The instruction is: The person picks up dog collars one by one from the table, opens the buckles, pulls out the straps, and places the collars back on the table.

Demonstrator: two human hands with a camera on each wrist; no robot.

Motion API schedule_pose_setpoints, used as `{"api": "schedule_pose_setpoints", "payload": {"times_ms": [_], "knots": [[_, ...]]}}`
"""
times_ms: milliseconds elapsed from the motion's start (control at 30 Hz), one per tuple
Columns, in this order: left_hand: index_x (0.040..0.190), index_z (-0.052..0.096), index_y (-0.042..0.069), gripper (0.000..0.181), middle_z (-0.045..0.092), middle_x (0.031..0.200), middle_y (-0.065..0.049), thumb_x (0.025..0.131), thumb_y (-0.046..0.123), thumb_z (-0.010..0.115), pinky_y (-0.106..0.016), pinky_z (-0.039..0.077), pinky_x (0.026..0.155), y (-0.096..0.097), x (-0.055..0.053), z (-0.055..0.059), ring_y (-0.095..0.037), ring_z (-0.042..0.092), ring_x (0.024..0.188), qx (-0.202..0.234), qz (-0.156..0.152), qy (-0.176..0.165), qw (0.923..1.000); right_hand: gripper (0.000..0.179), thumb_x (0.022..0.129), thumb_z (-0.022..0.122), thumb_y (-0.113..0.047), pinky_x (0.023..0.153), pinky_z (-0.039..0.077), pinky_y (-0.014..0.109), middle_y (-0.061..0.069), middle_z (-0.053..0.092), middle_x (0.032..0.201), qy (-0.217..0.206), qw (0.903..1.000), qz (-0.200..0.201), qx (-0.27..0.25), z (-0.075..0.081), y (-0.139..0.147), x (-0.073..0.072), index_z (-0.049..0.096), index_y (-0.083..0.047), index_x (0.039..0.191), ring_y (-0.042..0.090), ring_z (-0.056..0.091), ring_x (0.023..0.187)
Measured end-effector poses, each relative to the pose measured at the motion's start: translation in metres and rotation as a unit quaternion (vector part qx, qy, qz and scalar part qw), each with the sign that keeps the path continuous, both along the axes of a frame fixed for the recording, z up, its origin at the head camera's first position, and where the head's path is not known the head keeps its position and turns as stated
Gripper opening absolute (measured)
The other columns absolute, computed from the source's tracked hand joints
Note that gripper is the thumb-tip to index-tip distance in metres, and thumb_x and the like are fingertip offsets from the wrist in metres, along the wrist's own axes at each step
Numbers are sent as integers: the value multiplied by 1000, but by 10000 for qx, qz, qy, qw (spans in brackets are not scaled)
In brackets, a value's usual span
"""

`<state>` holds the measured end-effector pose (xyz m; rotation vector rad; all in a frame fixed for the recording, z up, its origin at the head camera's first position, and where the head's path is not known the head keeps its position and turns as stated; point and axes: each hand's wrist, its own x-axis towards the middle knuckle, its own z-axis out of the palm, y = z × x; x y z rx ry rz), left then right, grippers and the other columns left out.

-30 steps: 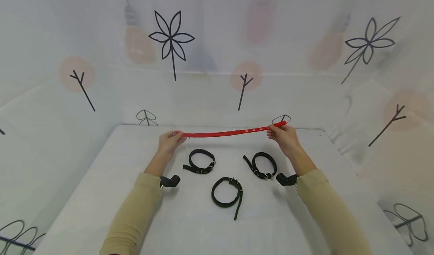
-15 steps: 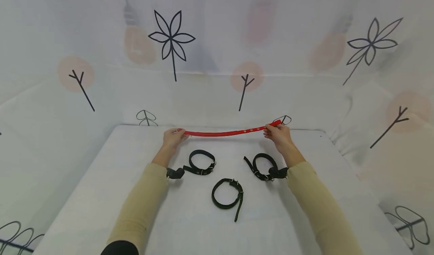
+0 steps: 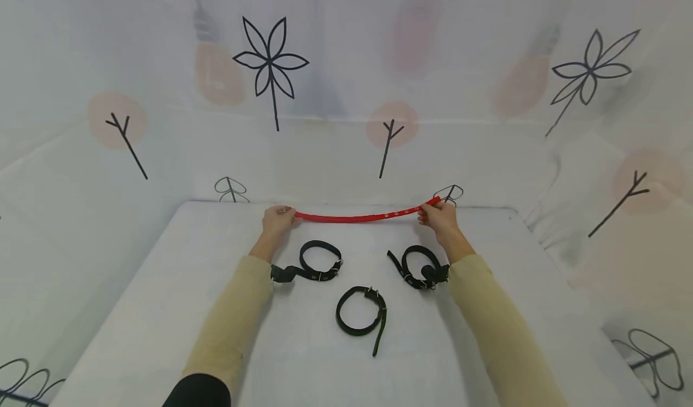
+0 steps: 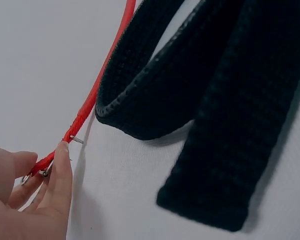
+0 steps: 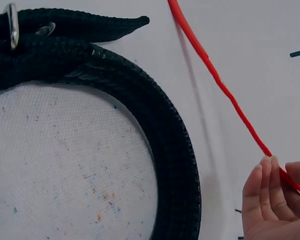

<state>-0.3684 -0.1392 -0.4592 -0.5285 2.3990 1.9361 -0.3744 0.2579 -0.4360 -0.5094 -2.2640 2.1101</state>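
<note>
Near the far table edge (image 3: 487,209), hands (image 3: 277,222) (image 3: 443,219) hold a red strap (image 3: 352,219).

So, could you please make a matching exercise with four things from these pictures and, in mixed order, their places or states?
1. long narrow red strap
2. left hand
3. right hand
4. three black looped straps with buckles

A. pinches the red strap near metal eyelets
B. lie on the white table
C. sags slightly between the hands
D. pinches the end with a metal ring

Pairs: 1-C, 2-D, 3-A, 4-B
</note>
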Motion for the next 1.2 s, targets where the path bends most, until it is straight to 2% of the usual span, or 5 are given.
{"api": "schedule_pose_setpoints", "payload": {"times_ms": [167, 367, 667, 900, 1200], "knots": [[138, 56, -3, 39, 67, 120, -22, 104, 16, 60, -27, 57, 83, 0, 0, 3, -27, 73, 102, -331, -49, 38, 9994, 31, 106, 57, -16, 80, 59, 26, 8, 66, 96, -206, 9995, -180, 164, -4, 0, -3, 55, 5, 129, 9, 66, 75], [138, 57, -1, 41, 67, 119, -19, 103, 18, 62, -17, 52, 67, -3, -4, 0, -16, 72, 84, -529, -88, -100, 9985, 37, 107, 55, -17, 78, 59, 25, 11, 63, 101, -408, 9990, -98, 153, -5, 5, 0, 52, 7, 136, 9, 65, 74], [140, 55, -3, 44, 69, 121, -24, 102, 19, 61, -19, 51, 69, -15, 8, 9, -7, 67, 71, -1107, -347, 18, 9932, 40, 107, 53, -17, 80, 58, 25, 18, 64, 112, -390, 9973, 168, 602, -2, 14, 10, 50, 8, 139, 13, 66, 84], [139, 55, -3, 45, 66, 130, -25, 104, 24, 60, -30, 52, 86, -26, 17, 16, -22, 73, 91, -1568, -611, 32, 9857, 42, 108, 51, -23, 76, 57, 22, 22, 64, 121, -221, 9876, 685, 1395, -1, 24, 19, 53, 7, 139, 15, 65, 89], [139, 55, -3, 47, 61, 136, -25, 104, 27, 61, -41, 54, 94, -37, 27, 16, -33, 70, 108, -1675, -1053, 174, 9801, 42, 109, 51, -24, 82, 57, 28, 27, 61, 130, -66, 9724, 1224, 1986, 5, 30, 32, 53, 6, 138, 27, 66, 105]]}}
